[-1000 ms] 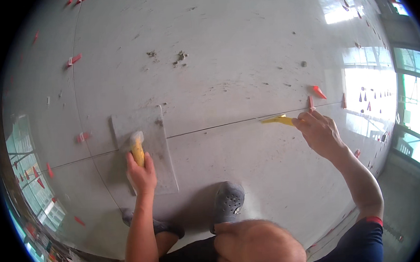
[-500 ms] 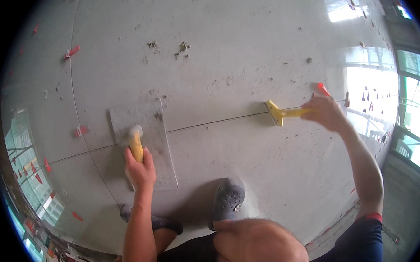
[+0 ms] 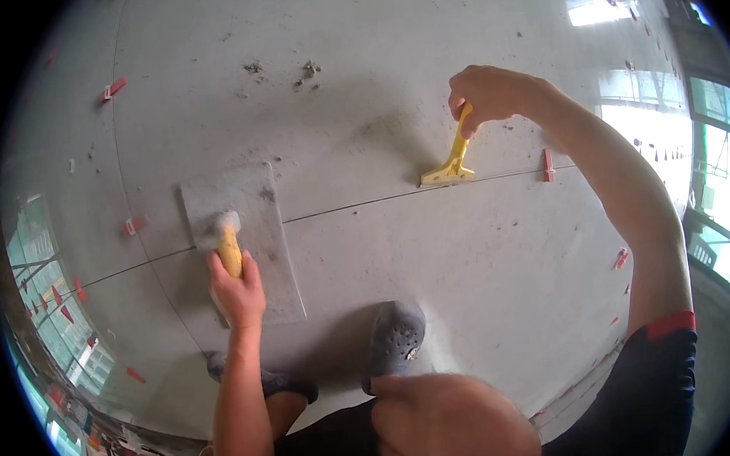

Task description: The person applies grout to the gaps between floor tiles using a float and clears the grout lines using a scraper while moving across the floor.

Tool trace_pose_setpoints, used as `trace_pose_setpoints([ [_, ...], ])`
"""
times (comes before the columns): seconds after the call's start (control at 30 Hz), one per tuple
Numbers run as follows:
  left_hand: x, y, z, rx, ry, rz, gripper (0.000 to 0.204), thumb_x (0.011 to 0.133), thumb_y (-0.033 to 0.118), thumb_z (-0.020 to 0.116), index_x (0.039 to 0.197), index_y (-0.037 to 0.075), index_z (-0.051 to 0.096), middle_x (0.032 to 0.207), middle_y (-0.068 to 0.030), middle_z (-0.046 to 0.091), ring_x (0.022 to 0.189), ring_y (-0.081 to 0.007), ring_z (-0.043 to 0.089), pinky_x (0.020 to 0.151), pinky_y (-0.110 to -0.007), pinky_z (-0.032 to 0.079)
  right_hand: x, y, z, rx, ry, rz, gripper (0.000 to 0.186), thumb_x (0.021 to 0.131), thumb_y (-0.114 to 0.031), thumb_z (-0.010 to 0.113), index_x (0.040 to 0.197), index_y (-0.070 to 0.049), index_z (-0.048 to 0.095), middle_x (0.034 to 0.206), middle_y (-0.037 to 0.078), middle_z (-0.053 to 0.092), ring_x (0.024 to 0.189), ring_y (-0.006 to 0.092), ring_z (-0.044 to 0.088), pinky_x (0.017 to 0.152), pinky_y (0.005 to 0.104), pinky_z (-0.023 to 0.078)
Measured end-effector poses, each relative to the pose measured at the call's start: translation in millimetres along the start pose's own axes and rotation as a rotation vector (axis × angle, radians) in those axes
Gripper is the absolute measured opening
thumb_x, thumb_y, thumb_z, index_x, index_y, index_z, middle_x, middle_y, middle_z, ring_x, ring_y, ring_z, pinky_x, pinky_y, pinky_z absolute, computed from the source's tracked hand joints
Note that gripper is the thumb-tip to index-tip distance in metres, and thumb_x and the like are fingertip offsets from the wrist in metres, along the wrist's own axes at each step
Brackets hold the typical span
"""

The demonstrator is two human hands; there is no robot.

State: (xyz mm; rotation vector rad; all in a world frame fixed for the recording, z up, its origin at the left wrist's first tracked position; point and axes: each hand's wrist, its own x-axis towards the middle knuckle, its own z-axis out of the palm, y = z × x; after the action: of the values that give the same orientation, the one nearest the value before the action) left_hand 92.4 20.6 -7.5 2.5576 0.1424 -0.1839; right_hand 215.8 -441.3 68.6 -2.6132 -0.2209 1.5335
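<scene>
My left hand (image 3: 238, 292) is wrapped round the yellow handle of a wide, flat trowel (image 3: 269, 254). The trowel's grey rectangular plate is level with the tiled floor and crosses a joint line; whether it touches the tiles I cannot tell. Farther out on the right, my right hand (image 3: 497, 97) grips the upper end of a yellow scraper (image 3: 454, 165). The scraper stands tilted, its wide blade end down at the dark joint between the tiles. A red wedge (image 3: 548, 165) is set at that same joint, to the right of the scraper.
Grey tiles (image 3: 432, 249) spread all round, with mortar crumbs (image 3: 309, 72) beyond the trowel. More red wedges sit along the left joint (image 3: 133, 226) and at the right (image 3: 621, 259). My grey clog (image 3: 397, 342) stands at the near middle. Windows line the right side.
My right hand has swung left and farther out, turning the scraper from lying sideways to steep. A bright red wedge beside that hand has left its spot. The trowel has barely shifted.
</scene>
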Motion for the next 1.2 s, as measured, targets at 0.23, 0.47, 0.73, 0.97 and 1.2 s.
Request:
trace_pose_setpoints([
  [0.23, 3, 1, -1, -0.019, -0.01, -0.016, 0.029, 0.088, 0.026, 0.065, 0.099, 0.003, 0.05, 0.081, -0.0196, 0.062, 0.075, -0.0435, 0.061, 0.065, -0.05, 0.047, 11, -30, -10, -0.398, -0.094, -0.014, 0.033, 0.075, -0.039, 0.078, 0.093, -0.011, 0.075, 0.094, 0.001, 0.062, 0.104, 0.0205, 0.053, 0.079, 0.0351, 0.05],
  [0.47, 5, -3, 0, -0.026, -0.015, -0.011, 0.029, 0.088, 0.025, 0.065, 0.1, 0.003, 0.051, 0.084, -0.0201, 0.062, 0.078, -0.0441, 0.061, 0.067, -0.05, 0.047, 8, -14, 11, -0.64, 0.036, -0.161, 0.051, 0.08, -0.064, 0.065, 0.094, -0.016, 0.075, 0.1, -0.003, 0.064, 0.107, 0.0186, 0.05, 0.08, 0.0364, 0.046],
  [0.73, 2, -1, -3, -0.024, -0.036, -0.031, 0.03, 0.086, 0.027, 0.065, 0.1, 0.004, 0.051, 0.084, -0.0188, 0.062, 0.078, -0.0424, 0.062, 0.066, -0.051, 0.048, 13, -17, 5, -0.629, -0.067, -0.108, 0.058, 0.077, -0.073, 0.061, 0.081, -0.016, 0.074, 0.079, -0.001, 0.066, 0.094, 0.0198, 0.056, 0.073, 0.0361, 0.047],
  [0.97, 4, -3, -3, 0.001, 0.007, 0.006, 0.029, 0.087, 0.028, 0.064, 0.097, 0.005, 0.05, 0.08, -0.0175, 0.062, 0.075, -0.0423, 0.062, 0.064, -0.051, 0.048, 11, -3, 8, -0.64, 0.0, -0.163, 0.067, 0.075, -0.079, 0.057, 0.075, -0.014, 0.072, 0.069, 0.002, 0.063, 0.08, 0.0226, 0.06, 0.068, 0.0375, 0.047],
  [1.2, 4, 3, -6, -0.014, 0.0, 0.014, 0.028, 0.088, 0.026, 0.064, 0.101, 0.005, 0.051, 0.081, -0.0179, 0.063, 0.073, -0.0424, 0.062, 0.063, -0.051, 0.049, -11, 9, 28, -0.469, -0.002, -0.001, 0.07, 0.077, -0.081, 0.055, 0.07, -0.012, 0.07, 0.066, 0.004, 0.062, 0.073, 0.024, 0.06, 0.066, 0.0373, 0.044],
])
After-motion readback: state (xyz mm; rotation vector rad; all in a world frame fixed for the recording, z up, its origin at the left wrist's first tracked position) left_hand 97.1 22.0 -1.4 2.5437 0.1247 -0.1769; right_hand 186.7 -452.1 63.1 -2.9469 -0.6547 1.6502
